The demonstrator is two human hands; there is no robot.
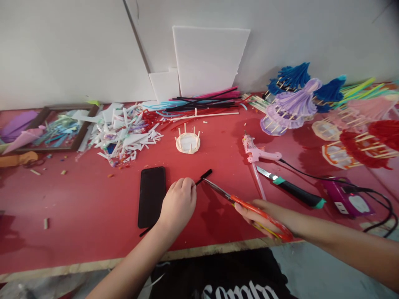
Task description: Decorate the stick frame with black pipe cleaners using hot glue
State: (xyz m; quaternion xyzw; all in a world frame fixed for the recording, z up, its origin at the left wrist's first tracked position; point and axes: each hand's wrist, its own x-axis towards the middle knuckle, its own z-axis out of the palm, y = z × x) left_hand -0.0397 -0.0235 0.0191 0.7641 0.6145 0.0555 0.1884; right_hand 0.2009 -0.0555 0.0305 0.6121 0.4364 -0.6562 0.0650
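Red tabletop (118, 191) — fuzzy black stem (206, 174), metal scissors (222, 192).

The left hand (180, 199) pinches a black pipe cleaner (206, 174) just right of a dark phone (151, 197), while the right hand (258, 216) holds red-handled scissors (249, 206) whose tips meet the stem near its far end. Beyond them on the red table (93, 211) stands a small pale base with short upright sticks (188, 143), with white scraps (124, 131) to its far left and a pink glue gun (256, 153) and a green-and-black knife (294, 191) to the right. Blue, lilac, pink and red fluffy-topped models (293, 106) fill the far right.
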